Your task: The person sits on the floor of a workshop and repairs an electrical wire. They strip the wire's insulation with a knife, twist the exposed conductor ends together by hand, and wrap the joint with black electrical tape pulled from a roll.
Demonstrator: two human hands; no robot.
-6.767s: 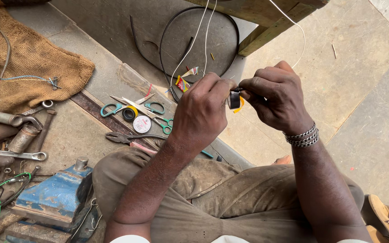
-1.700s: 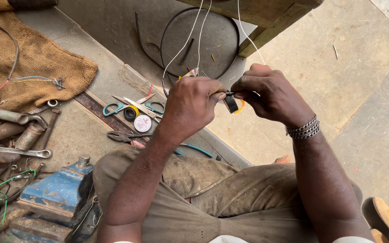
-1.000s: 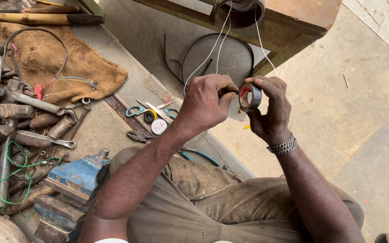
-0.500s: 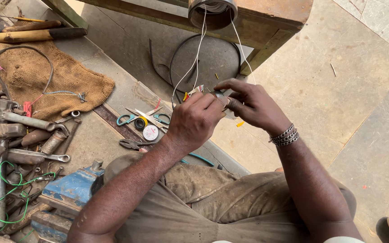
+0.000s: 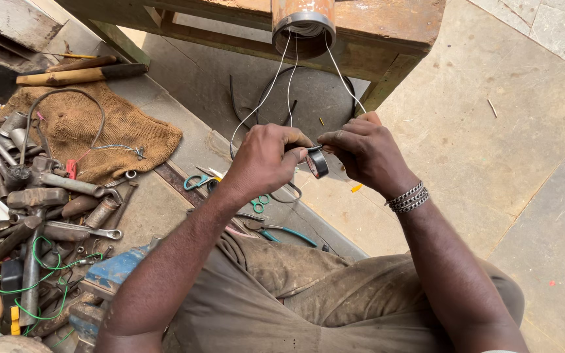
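Both hands meet in front of the person's knees, above the concrete floor (image 5: 544, 131). The left hand (image 5: 266, 160) has its grip closed, thumb and fingers pinched on the end of the thin white wires (image 5: 266, 98) where they reach the roll of black tape (image 5: 317, 162). The right hand (image 5: 367, 153) closes its fingers around that roll, which stands on edge between the two hands. The wires run up from the hands into a rusty metal cylinder (image 5: 303, 26) under the wooden worktop (image 5: 387, 26). Just below the left hand lie green-handled scissors (image 5: 197, 180). Farther left, a burlap sack (image 5: 93, 131) and a heap of wrenches and pipe fittings (image 5: 47, 196) cover the floor, with a blue vise (image 5: 116, 274) near the person's left knee.
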